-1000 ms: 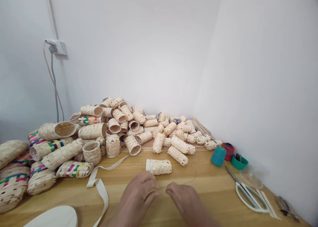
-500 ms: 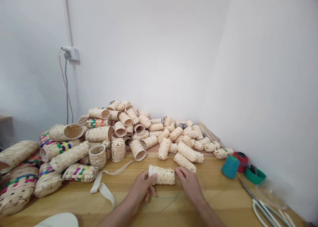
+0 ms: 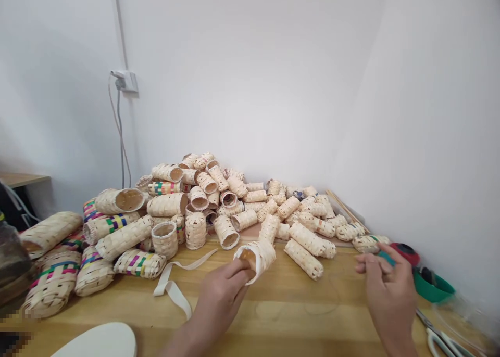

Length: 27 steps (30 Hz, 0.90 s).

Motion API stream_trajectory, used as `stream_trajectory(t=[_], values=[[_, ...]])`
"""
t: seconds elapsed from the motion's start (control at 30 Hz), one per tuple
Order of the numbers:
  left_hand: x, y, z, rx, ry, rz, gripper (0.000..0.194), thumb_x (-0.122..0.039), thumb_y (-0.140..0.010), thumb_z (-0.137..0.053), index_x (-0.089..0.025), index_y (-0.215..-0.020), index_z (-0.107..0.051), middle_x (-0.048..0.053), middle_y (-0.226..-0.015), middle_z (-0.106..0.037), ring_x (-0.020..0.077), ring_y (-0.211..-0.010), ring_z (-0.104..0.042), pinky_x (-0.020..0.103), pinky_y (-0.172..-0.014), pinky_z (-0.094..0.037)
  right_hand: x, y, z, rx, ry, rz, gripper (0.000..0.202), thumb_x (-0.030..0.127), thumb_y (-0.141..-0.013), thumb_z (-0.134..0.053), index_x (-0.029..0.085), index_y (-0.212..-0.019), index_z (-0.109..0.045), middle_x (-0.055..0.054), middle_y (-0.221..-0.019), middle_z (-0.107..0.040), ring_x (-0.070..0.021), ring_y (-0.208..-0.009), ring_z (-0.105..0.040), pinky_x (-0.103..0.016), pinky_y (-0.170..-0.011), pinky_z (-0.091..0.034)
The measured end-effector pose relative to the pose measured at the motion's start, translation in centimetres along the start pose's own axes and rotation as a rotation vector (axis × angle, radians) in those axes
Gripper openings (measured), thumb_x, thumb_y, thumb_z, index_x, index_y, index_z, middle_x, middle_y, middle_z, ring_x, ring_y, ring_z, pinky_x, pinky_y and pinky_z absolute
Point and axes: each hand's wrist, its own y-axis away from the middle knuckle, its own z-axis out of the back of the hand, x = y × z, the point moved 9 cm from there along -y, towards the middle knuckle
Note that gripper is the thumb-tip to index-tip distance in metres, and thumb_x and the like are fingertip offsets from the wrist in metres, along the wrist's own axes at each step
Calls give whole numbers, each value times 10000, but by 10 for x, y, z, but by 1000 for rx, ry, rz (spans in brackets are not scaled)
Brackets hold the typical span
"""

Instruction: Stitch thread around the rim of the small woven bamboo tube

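My left hand grips a small woven cylindrical basket by its near rim, with fingers reaching into the opening. The basket is raised and tilted, its open, white-banded end facing me. Out to the right, my right hand is lifted with thumb and fingers pinched together; whatever is between them is too small to make out. A thin dark thread loops faintly over the table between the hands. Beyond the held basket lies a heap of similar woven baskets.
A white ribbon lies left of my left hand. At right are a teal thread spool, a red thread spool, a green bowl and scissors. A white oval piece sits at the front left.
My left hand has lifted and turned the basket so its opening faces me, its fingers now inside the rim. My right hand has moved away from the basket, up and right. The view has shifted left.
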Motion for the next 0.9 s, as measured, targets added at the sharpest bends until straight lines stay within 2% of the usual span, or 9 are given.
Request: stream_trajectory(t=[0.07, 0.13, 0.2, 0.3, 0.57, 0.7, 0.77, 0.83, 0.9], values=[[-13, 2, -7, 81, -85, -95, 264, -181, -945, -384, -212, -958, -646, 68, -893, -691, 189, -740, -630, 284, -624, -417, 16, 15, -12, 95, 54, 137, 371, 449, -881, -502, 170, -1107, -596, -76, -813, -706, -209, -660, -667, -311, -629, -543], [-21, 4, -15, 157, -104, -157, 237, -223, -952, -409, -213, -945, -645, 54, -834, -693, 187, -701, -615, 285, -608, -387, 38, 39, -35, 288, 55, 336, 258, 384, -911, -478, 204, -974, -652, -62, -809, -722, -211, -717, -689, -306, -671, -557], [-27, 5, -20, 229, -56, -186, 210, -288, -952, -453, -210, -892, -638, 34, -793, -687, 175, -680, -603, 279, -607, -364, 61, 67, -54, 478, 8, 521, 241, 302, -942, -443, 224, -1009, -661, -51, -864, -731, -201, -797, -697, -302, -735, -562], [-37, 6, -23, 304, 47, -227, 246, -376, -940, -485, -195, -830, -610, 17, -783, -681, 154, -664, -592, 271, -604, -336, 83, 93, -66, 653, -44, 660, 233, 260, -950, -473, 240, -1116, -635, -50, -967, -723, -187, -889, -683, -284, -788, -559], [-46, 6, -16, 269, 129, -308, 542, -594, -916, -294, -164, -705, -547, 35, -719, -635, 150, -626, -536, 285, -603, -317, 91, 103, -72, 862, -164, 675, 246, 306, -972, -472, 247, -1157, -622, -40, -878, -678, -163, -797, -642, -260, -697, -540], [-43, 7, -15, 257, 152, -320, 586, -603, -931, -248, -149, -688, -528, 40, -723, -630, 146, -637, -546, 274, -620, -346, 97, 113, -78, 1016, -224, 666, 276, 331, -973, -465, 250, -1207, -587, -51, -915, -660, -165, -824, -623, -273, -720, -520], [-43, 9, -16, 261, 161, -330, 511, -561, -944, -308, -156, -774, -570, 47, -813, -662, 155, -706, -592, 262, -656, -392, 101, 119, -80, 1074, -254, 664, 239, 335, -967, -474, 240, -1134, -617, -51, -905, -653, -165, -819, -619, -271, -714, -511], [-41, 10, -14, 239, 149, -334, 365, -487, -951, -395, -182, -1003, -587, 64, -992, -682, 172, -849, -636, 250, -728, -448, 102, 123, -83, 1083, -258, 664, 189, 325, -960, -490, 221, -986, -646, -41, -836, -632, -160, -772, -607, -262, -672, -493], [-40, 11, -9, 175, 98, -325, 344, -395, -949, -465, -213, -1240, -479, 82, -1158, -652, 184, -992, -636, 257, -811, -481, 103, 124, -83, 1045, -246, 686, 214, 333, -958, -496, 201, -857, -631, -27, -758, -597, -153, -707, -582, -253, -617, -462]])
